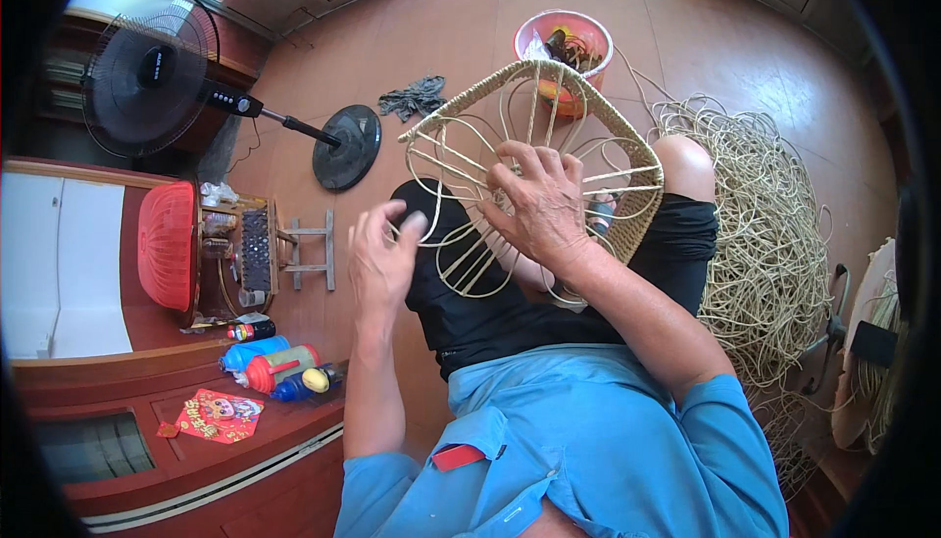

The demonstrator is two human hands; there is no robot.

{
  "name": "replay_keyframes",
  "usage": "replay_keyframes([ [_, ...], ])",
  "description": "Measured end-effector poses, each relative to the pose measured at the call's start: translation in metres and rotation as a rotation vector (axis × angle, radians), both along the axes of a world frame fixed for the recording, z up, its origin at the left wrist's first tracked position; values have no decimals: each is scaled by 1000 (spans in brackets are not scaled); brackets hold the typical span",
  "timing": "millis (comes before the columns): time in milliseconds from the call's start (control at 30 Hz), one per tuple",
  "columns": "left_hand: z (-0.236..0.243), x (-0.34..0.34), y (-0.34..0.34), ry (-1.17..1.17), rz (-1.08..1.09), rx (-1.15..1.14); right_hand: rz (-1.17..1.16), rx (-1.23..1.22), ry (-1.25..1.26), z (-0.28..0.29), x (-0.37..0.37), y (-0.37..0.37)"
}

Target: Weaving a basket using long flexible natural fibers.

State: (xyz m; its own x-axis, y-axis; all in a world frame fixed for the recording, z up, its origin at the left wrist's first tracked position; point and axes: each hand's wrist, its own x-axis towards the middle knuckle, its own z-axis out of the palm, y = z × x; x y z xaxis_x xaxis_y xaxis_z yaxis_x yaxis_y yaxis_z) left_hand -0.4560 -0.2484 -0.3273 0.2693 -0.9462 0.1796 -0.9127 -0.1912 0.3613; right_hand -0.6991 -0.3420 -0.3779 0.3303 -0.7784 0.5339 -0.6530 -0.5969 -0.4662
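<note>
A half-made straw basket (618, 124) rests over my knees, its braided band forming a squarish frame with one side not in view. Thin straw cords (461, 148) run across its opening and bend into loops around the edge. My right hand (537, 195) is at the middle of the basket, with fingers bent and closed around cords there; the fingertips partly hide them. To the left of the basket, my left hand (380, 256) is raised above my knee with fingers apart and the thumb slightly blurred. A cord loop passes close to that thumb.
A big heap of loose straw cord (755, 244) lies on the floor at right. Beyond the basket stands a pink bucket (524, 33). At left are a standing fan (338, 151), a grey rag (412, 97), a small wooden stool (314, 252), a red plastic basket (167, 244) and several bottles (279, 366).
</note>
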Motion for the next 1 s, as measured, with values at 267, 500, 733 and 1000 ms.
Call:
replay_keyframes([
  [267, -26, 37, -81, 844, -63, 134, -6, 34, 3, -1, 1, -2],
  [500, 17, 68, -110, 820, -162, 24, 7, 6, -21, -2, -1, 0],
  [733, 74, -18, -99, 817, -491, -543, 7, 12, 0, -1, -1, -1],
  [1000, 23, 41, -45, -370, -117, -271, 4, 25, 0, -1, -1, -1],
])
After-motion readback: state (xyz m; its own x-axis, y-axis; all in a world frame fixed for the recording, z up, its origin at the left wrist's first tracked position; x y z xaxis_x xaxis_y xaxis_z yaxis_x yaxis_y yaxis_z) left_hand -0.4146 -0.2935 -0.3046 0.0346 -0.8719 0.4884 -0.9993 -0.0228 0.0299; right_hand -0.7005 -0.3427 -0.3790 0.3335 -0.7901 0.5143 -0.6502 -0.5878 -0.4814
